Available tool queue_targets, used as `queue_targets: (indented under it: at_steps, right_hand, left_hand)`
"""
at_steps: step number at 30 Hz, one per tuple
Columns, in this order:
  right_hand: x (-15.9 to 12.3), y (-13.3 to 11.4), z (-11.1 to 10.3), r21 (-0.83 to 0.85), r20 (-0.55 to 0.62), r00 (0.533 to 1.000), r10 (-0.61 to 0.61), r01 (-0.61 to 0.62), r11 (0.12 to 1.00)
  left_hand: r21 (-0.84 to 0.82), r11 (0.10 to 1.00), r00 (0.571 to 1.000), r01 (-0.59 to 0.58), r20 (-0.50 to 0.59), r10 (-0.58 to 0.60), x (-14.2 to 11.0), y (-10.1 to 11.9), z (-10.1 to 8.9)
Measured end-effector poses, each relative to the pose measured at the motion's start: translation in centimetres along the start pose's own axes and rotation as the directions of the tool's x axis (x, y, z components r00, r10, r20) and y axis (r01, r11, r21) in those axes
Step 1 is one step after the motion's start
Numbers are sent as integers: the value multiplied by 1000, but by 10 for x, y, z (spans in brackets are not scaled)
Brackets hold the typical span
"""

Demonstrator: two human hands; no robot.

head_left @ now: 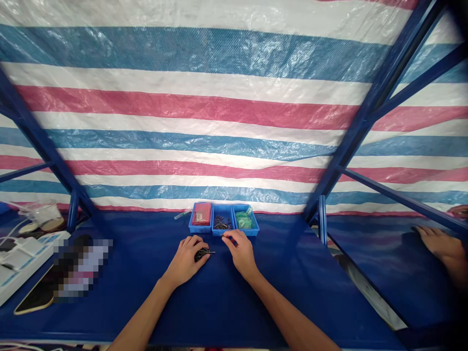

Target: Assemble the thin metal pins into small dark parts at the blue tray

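Observation:
My left hand (188, 261) is closed around a bunch of slim dark metal screws (202, 253), their ends poking out past the thumb. Thumb and forefinger of my right hand (239, 251) pinch together at the front edge of the middle blue bin (223, 207); a small dark tip shows between them, too small to make out. More dark screws (221, 223) lie in that bin. Red plastic packets (202, 214) fill the left blue bin (199, 229), and green packets (244, 220) fill the right blue bin (249, 233).
Blue metal posts (360, 122) slant up on both sides, before a striped plastic sheet (204, 107). On the left lie a phone (34, 297) and a white power strip (36, 248) with plugs. Another person's hand (438, 242) rests on the neighbouring table at right.

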State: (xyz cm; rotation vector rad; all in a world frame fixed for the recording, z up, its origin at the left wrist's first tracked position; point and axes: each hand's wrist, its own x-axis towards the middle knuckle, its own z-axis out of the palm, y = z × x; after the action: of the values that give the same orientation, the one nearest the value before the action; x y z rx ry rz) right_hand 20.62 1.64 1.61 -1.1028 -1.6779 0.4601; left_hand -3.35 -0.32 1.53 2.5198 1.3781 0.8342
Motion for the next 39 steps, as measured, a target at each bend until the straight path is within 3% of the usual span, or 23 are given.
queue_targets:
  at_steps: [17,30,39]
  right_hand:
    - [0,-3,0,21,10,999,43,-43,999]
    - [0,3,3,21,25,1000,1,-2,1000]
    - [-3,2,4,98,68,988,140,-146,984]
  left_hand:
    - [-4,1000,1000,1,4,-1,0,1,-1]
    - [6,1000,1000,3,6,-3,1,1,-1]
    - [-6,1000,1000,-3,7,3,0,1,-1]
